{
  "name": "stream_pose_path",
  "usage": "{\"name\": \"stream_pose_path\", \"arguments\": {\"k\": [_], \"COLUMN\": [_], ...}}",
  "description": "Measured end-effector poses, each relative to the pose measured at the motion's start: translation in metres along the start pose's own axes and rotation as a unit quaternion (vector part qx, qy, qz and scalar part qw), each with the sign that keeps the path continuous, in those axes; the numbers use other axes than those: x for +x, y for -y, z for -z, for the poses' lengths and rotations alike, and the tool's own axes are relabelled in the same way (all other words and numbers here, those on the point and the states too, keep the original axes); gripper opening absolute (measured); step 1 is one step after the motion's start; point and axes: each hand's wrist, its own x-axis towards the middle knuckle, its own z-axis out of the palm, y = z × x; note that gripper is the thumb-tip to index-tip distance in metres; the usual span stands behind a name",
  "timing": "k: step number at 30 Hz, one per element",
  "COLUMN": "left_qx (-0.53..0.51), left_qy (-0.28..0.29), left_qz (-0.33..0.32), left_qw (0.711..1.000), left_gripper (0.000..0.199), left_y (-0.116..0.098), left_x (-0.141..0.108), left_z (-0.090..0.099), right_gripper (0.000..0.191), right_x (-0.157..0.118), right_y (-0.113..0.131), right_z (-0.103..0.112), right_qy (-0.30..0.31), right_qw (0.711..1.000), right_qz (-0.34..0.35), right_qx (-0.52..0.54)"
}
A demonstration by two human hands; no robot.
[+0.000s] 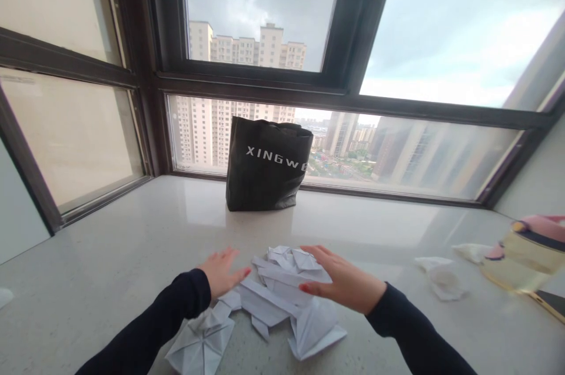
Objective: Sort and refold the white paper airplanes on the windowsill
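Observation:
Several folded white papers point(269, 298) lie in a loose pile on the pale stone sill, in the lower middle of the head view. My left hand point(223, 273) is at the pile's left edge, fingers stretched out and thumb apart, holding nothing. On the right side, my right hand point(342, 281) hovers over or rests on the papers, its thumb and fingers spread; whether it touches them I cannot tell. A creased paper square point(200, 348) sits nearest to me below my left wrist. Another folded paper piece point(313, 328) points toward me under my right hand.
A black bag point(269, 169) with white lettering stands upright against the window. Crumpled white tissues point(444, 278) lie at the right, beside a yellowish clear container with a pink lid point(525, 251). A phone-like dark object point(551, 303) shows at the right edge. Dark window frames border the sill point(132, 228).

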Motion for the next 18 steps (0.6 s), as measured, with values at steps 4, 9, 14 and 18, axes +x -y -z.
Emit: {"name": "stream_pose_path", "arguments": {"k": [4, 9, 14, 18], "left_qx": [0.080, 0.178, 0.111, -0.016], "left_qy": [0.025, 0.058, 0.015, 0.033], "left_qz": [0.060, 0.054, 0.014, 0.024], "left_qw": [0.995, 0.981, 0.994, 0.999], "left_gripper": [0.060, 0.074, 0.062, 0.060], "left_y": [0.010, -0.009, -0.022, -0.026], "left_x": [-0.033, -0.063, -0.068, -0.048], "left_z": [-0.023, -0.031, -0.058, -0.068], "right_gripper": [0.072, 0.058, 0.041, 0.034], "right_x": [0.002, 0.016, 0.024, 0.029], "right_y": [-0.043, -0.066, -0.039, -0.012], "right_z": [-0.029, -0.051, -0.069, -0.086], "right_qy": [-0.042, -0.112, -0.123, -0.143], "right_qw": [0.992, 0.983, 0.986, 0.983], "right_qz": [-0.110, -0.138, -0.112, -0.068], "right_qx": [-0.039, -0.042, -0.005, 0.094]}}
